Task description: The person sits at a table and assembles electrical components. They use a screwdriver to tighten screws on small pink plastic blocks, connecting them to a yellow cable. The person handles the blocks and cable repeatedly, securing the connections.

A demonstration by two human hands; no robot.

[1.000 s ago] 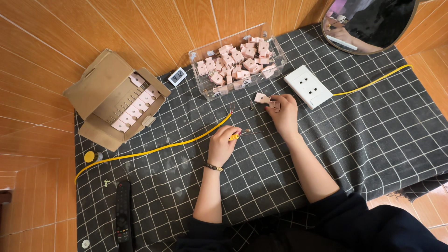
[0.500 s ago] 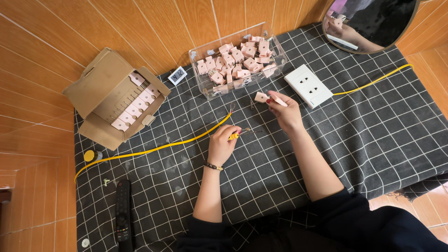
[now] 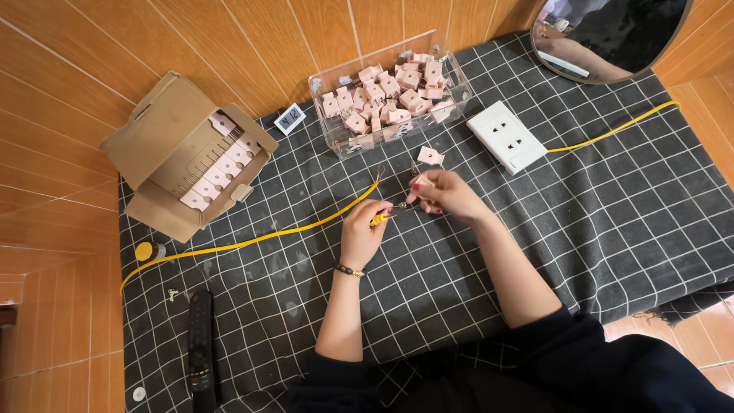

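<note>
Checked cloth (image 3: 612, 229) roomy rightward — left hand (image 3: 362, 235), right hand (image 3: 446, 193) pinch yellow cable (image 3: 252, 242).

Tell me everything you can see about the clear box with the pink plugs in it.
The clear box looks like transparent plastic, rectangular, open on top, with thin upright walls. It stands on the checked cloth near the wooden wall, turned a little askew. Inside lies a loose heap of small pink plugs with metal pins. One more plug lies on the cloth just in front. A white socket plate lies to its right. No hand touches it.

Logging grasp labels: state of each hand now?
Left hand: closed on the yellow cable end.
Right hand: closed on a small part, unclear what.
</note>
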